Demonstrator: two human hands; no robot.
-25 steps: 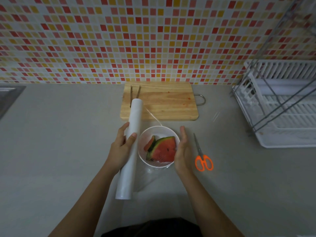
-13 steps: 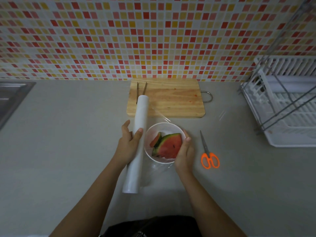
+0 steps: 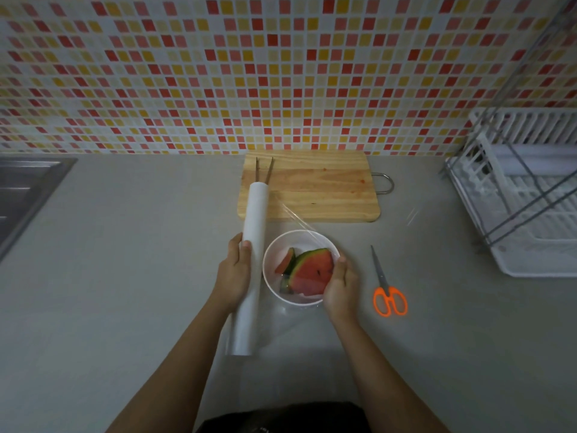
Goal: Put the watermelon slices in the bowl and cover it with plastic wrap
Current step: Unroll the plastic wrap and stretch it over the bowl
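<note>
The red watermelon slices [image 3: 312, 271] sit in the round white bowl [image 3: 281, 245]. Just left of it, the left hand [image 3: 234, 276] grips the long white plastic wrap roll [image 3: 254, 226], which points away from the person. The right hand [image 3: 342, 284] holds the bowl's right side.

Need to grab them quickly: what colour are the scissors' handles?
The scissors have orange handles; seen in the head view.

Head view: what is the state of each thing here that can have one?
Bowl, holds the slices, film drawn across it.
Watermelon slices, inside the bowl.
Plastic wrap roll, partly unrolled, film uncut, gripped by left hand.
Right hand, cups the bowl's side.
Scissors, closed, untouched.
Cutting board, juice-stained, two sticks on it.
</note>
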